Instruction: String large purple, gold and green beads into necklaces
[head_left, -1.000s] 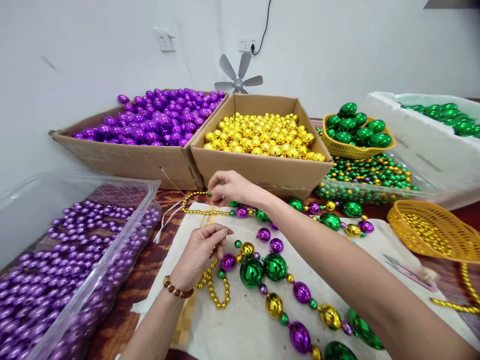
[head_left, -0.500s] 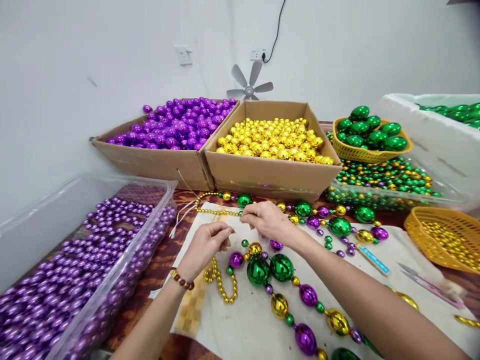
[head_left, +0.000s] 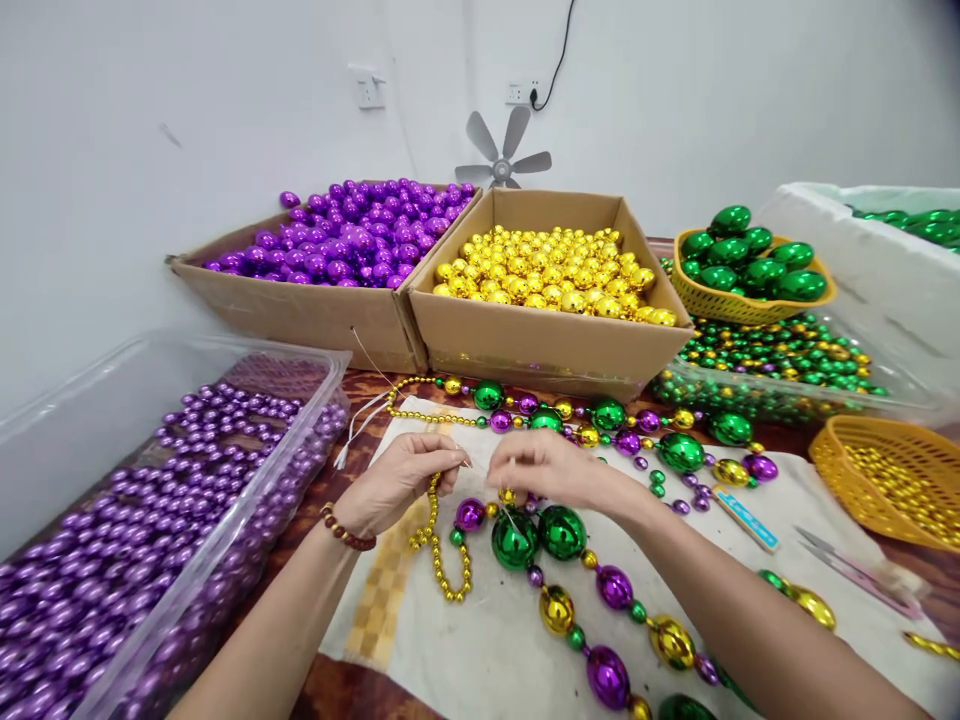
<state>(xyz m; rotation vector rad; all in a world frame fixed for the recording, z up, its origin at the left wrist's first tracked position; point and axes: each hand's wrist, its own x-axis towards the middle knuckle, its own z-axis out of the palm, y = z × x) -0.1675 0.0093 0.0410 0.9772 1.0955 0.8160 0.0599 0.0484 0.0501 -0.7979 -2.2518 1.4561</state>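
My left hand, with a beaded bracelet at its wrist, pinches a thin thread between thumb and forefinger. A string of small gold beads hangs below it onto the cloth. Close by on the right, my right hand has its fingers curled together; whatever they hold is too small to make out. Beneath it lies a bead garland with two big green balls, running toward me in two strands of purple, gold and green beads.
Boxes of purple beads and gold beads stand behind. A clear bin is on the left. Another garland crosses the white cloth. Scissors, a blue-labelled strip and a yellow basket lie right.
My right hand has moved slightly down, over the green balls. My left hand has risen a little, drawing the small gold bead string up with it.
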